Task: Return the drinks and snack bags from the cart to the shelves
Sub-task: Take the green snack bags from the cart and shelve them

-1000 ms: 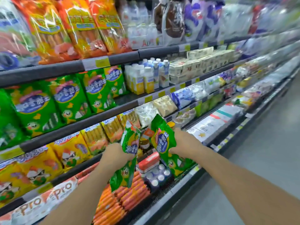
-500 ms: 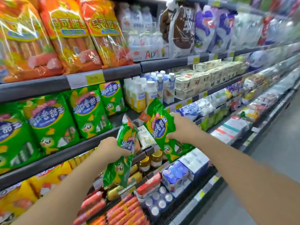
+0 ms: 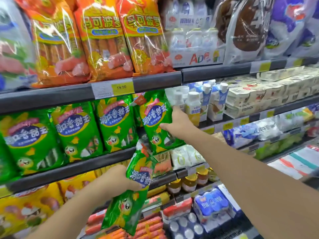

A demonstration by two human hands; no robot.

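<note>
Landmark: the yellow price tag [image 3: 121, 87] marked 19.90, fixed to the dark shelf rail [image 3: 69, 94].
Right hand: the right hand [image 3: 178, 121] is below and to the right of the tag, thumb and fingers curled round the right edge of an upright green snack bag [image 3: 155, 121].
Upright green snack bag: just below and right of the tag, at the right end of the row of matching green bags [image 3: 74, 128]; its foot seems to sit on the shelf, though the other bag hides that spot.
Left hand: the left hand [image 3: 119, 181] is well below the tag, fingers wrapped round the middle of a second green bag [image 3: 131, 192].
Second green bag: tilted and hanging in front of the lower shelves, apart from the row.
Drinks: white bottles and cartons [image 3: 198, 104] stand right of the tag, just beside the right hand.
Above the tag: orange sausage packs [image 3: 103, 40].
</note>
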